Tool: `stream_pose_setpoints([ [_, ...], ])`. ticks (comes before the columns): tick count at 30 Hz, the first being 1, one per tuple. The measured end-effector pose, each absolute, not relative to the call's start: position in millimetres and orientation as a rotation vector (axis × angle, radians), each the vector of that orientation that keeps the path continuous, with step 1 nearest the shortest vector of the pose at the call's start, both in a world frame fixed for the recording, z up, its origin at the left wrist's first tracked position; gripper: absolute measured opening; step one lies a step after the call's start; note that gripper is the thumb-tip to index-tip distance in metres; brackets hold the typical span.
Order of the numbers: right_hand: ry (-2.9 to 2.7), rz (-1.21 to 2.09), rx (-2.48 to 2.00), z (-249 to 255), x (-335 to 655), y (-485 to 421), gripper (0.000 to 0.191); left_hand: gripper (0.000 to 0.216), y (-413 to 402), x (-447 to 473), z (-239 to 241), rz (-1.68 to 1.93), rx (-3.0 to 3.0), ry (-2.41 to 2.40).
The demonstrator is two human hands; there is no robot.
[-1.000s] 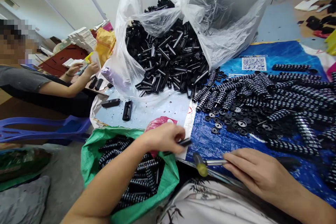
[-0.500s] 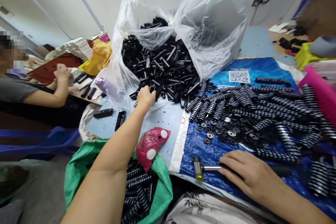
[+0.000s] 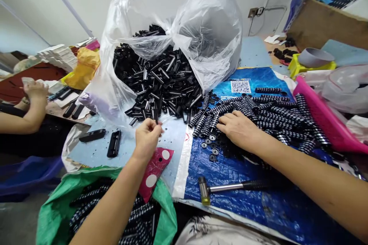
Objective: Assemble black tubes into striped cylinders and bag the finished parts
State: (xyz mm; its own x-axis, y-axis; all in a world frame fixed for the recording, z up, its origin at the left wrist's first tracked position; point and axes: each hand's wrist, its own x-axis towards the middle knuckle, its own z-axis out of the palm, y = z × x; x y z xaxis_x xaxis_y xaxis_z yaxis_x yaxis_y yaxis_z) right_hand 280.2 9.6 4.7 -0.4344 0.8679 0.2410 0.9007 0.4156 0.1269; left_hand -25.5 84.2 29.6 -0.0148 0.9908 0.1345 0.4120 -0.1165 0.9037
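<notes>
My left hand is closed, pinching a slim black plastic piece upright at the front of a heap of similar black pieces. That heap spills from a clear plastic bag. My right hand lies over the near left part of a pile of black-and-white patterned rollers, fingers bent down and together. Its fingertips are beside one roller; whatever they grip is hidden. Small black discs are scattered just below. A two-headed mallet lies untouched on the blue sheet.
A green sack of patterned rollers stands below the table edge. A red spotted pouch hangs over it. Two black casings lie at left, where another person's hand works. A pink basket is at right.
My right hand has left the mallet and moved forward onto the rollers and discs. My left hand has drawn back slightly from the heap with a black piece. The view has shifted right.
</notes>
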Motion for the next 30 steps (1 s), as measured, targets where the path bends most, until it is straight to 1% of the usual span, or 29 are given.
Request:
stream_pose_setpoints([
  [5,-2.635,-0.274,-1.471,-3,281,15,0.025,0.034,34,-8,26,1.012,1.012,1.235],
  [10,-2.571,-0.094,-1.342,-2,288,12,0.032,0.032,17,10,32,0.926,0.849,1.123],
  [14,-2.387,0.043,-1.332,4,283,-12,0.030,0.023,10,13,37,0.868,0.785,1.046],
  [16,-2.063,0.393,-1.405,6,271,-33,0.035,0.023,5,12,37,0.826,0.767,1.025],
  [18,-1.507,0.944,-1.409,6,255,-53,0.043,0.026,-1,14,35,0.767,0.791,1.011],
  [20,-1.063,1.268,-1.364,6,238,-68,0.054,0.034,-7,19,31,0.703,0.859,0.993],
  [22,-0.728,1.406,-1.300,5,223,-78,0.055,0.041,-15,27,28,0.643,0.932,0.966],
  [24,-0.468,1.459,-1.204,5,213,-82,0.053,0.044,-23,37,26,0.608,0.993,0.952],
  [30,-0.382,1.422,-1.108,8,208,-93,0.060,0.036,-43,64,25,0.728,1.118,0.999],
])
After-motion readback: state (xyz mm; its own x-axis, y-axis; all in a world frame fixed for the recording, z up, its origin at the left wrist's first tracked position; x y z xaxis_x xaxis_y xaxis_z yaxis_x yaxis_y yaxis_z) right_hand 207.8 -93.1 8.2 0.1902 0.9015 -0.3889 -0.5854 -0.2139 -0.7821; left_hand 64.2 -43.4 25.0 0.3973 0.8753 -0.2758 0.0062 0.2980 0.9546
